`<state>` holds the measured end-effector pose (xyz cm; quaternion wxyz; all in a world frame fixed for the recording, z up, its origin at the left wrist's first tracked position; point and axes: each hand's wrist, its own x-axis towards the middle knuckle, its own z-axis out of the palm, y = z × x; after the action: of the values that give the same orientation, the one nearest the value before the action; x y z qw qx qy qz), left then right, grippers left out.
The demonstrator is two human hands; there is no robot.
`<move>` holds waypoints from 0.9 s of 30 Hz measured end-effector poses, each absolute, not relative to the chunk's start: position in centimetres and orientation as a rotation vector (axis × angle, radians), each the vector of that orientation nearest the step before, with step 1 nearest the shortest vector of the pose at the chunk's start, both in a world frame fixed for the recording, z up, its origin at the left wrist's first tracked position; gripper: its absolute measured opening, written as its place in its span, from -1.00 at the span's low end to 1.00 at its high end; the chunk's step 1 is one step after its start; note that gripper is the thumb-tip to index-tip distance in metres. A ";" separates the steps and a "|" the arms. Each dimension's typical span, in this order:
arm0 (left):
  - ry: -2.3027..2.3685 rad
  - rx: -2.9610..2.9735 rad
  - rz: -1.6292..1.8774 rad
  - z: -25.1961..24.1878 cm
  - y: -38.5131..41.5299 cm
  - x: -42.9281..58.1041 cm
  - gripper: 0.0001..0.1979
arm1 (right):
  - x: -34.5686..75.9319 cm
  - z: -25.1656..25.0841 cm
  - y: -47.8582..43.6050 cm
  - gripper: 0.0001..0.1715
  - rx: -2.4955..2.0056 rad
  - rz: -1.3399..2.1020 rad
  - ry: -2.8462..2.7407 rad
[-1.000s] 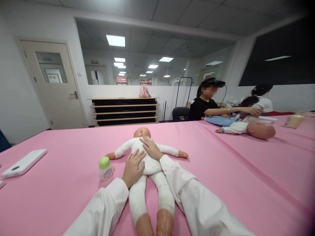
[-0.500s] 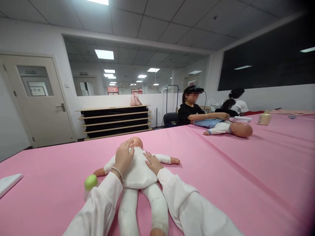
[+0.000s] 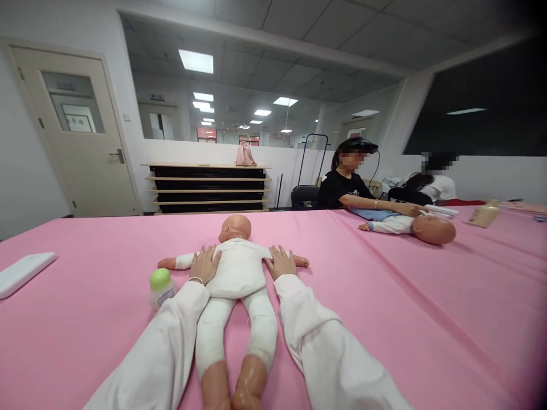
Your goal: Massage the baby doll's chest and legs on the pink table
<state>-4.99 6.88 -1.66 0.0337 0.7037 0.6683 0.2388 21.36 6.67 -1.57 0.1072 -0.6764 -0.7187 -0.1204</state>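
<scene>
- Long bench under a smooth pink cloth point(image 3: 106, 239), filling the lower view and carrying every item below.
- Low dark shelf unit with pale wooden boards point(image 3: 209, 188), against the far wall, well apart from the bench.
- Co-worker in a black top point(image 3: 342, 188), seated at the far right edge of the bench, one arm reaching over a second bald doll in pale blue and white point(image 3: 410, 225).
- Bald plastic baby doll in a white cloth bodysuit point(image 3: 237, 270): lay on its back at the centre of the bench, head away from the wearer, arms out to either side, bare legs toward the near edge.
- Flat white rectangular pad point(image 3: 25, 272), far left, well apart from the doll.
- Left hand point(image 3: 205, 265): palm down where the doll's arm met the trunk, fingers spread wide, gripping nothing; a thin bracelet at the wrist.
- Right hand point(image 3: 280, 263): flat on the doll's other arm, fingers likewise spread wide and holding nothing.
- Small white bottle with a round green cap point(image 3: 160, 287): upright, just beside the left white sleeve.
- Risk, judged: a sideways sweep of the left sleeve could tip the bottle, it standing so close; flat open palms give no grip, so a push could slide the doll and ruck the cloth.
</scene>
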 end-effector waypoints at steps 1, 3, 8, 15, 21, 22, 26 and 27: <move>2.116 2.185 0.714 -1.7 6.5 -5.5 -0.51 | 21.9 -1.8 6.7 -0.50 -2.030 -0.383 -2.089; 2.246 2.197 0.679 -1.9 5.9 -6.6 -0.53 | 22.9 -2.2 6.7 -0.47 -2.100 -0.440 -2.027; 2.601 1.987 0.675 -2.3 4.7 -8.2 -0.50 | 23.8 -2.5 5.9 -0.40 -2.160 -0.500 -1.977; 2.536 2.144 0.722 -2.0 1.5 -7.5 -0.44 | 22.7 -1.3 3.8 -0.40 -2.222 -0.381 -1.841; 1.967 2.313 1.038 -0.8 -4.6 -7.3 -0.43 | 23.0 0.3 1.6 -0.30 -1.974 -0.314 -2.187; 1.867 2.329 1.131 -0.6 -6.1 -7.3 -0.47 | 23.1 0.5 0.7 -0.31 -1.829 -0.292 -2.236; 1.375 2.614 1.101 0.2 -12.0 -6.8 -0.52 | 22.8 0.7 -4.7 -0.39 -0.853 -0.247 -2.210; 1.249 2.743 1.023 0.3 -13.0 -6.6 -0.51 | 22.4 0.5 -6.0 -0.46 -0.751 -0.202 -2.320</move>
<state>-6.63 -12.99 0.30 -0.0206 0.8617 0.3923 0.3212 22.41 -6.00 0.50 0.3404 -0.2886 -0.8915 -0.0778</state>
